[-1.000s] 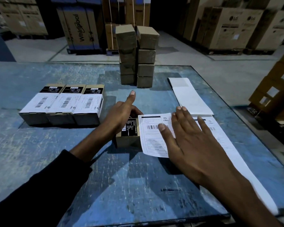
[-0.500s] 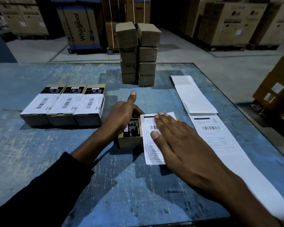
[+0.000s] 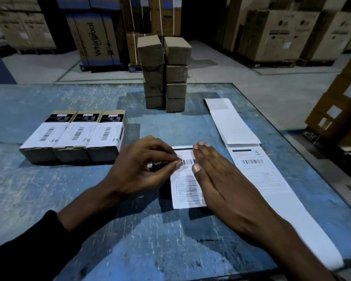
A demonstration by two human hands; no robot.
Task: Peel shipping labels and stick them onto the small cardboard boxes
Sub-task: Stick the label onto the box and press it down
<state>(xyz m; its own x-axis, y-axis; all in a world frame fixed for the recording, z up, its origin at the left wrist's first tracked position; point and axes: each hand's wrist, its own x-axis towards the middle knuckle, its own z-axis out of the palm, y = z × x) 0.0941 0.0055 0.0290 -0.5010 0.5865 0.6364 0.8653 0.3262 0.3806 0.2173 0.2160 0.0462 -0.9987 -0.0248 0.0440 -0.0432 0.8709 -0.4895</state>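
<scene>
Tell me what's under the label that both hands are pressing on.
A small cardboard box: only a dark printed strip of it shows between the left hand and the label. The rest is covered by the label and the right hand.

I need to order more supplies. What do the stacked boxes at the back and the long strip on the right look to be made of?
Stacked boxes: plain brown cardboard, matte, unprinted faces. Long strip: white paper, seemingly label backing, smooth with a slight sheen; one printed barcode label remains on it.
</scene>
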